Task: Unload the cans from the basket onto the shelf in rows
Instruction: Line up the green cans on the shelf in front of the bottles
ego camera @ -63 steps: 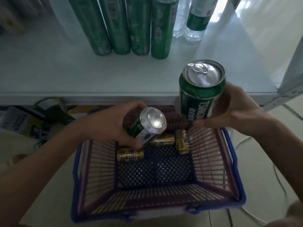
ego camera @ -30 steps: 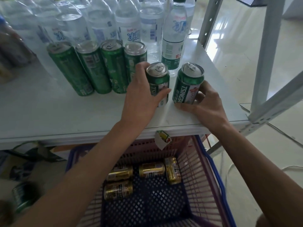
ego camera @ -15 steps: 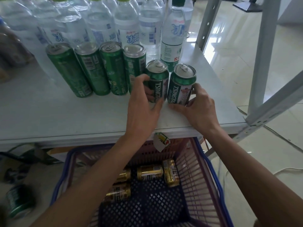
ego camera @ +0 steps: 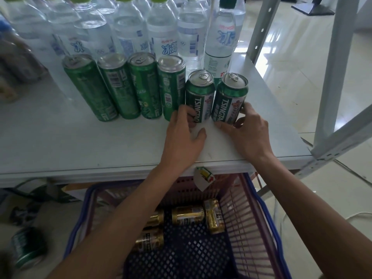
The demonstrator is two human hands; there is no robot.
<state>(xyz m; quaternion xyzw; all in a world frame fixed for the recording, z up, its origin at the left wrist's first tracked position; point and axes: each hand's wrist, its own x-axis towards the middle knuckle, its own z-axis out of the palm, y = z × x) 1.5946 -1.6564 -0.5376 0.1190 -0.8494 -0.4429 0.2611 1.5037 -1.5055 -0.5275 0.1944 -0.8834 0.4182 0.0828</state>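
Observation:
Two short green Tsingtao cans stand upright on the white shelf, at the right end of a row of several tall green cans. My left hand rests on the shelf with its fingertips against the base of the left short can and its thumb spread away from it. My right hand wraps the base of the right short can. Below the shelf edge sits the blue-rimmed basket with several gold cans lying on its bottom, one partly hidden by my left forearm.
Clear water bottles fill the back of the shelf behind the cans. A grey shelf upright and slanted brace stand at the right. A paper tag hangs from the shelf edge. A green can lies on the floor, lower left.
Both hands lifted the two short cans out of the basket, set them on the shelf and slid them left against the tall cans. My left thumb has come off its can.

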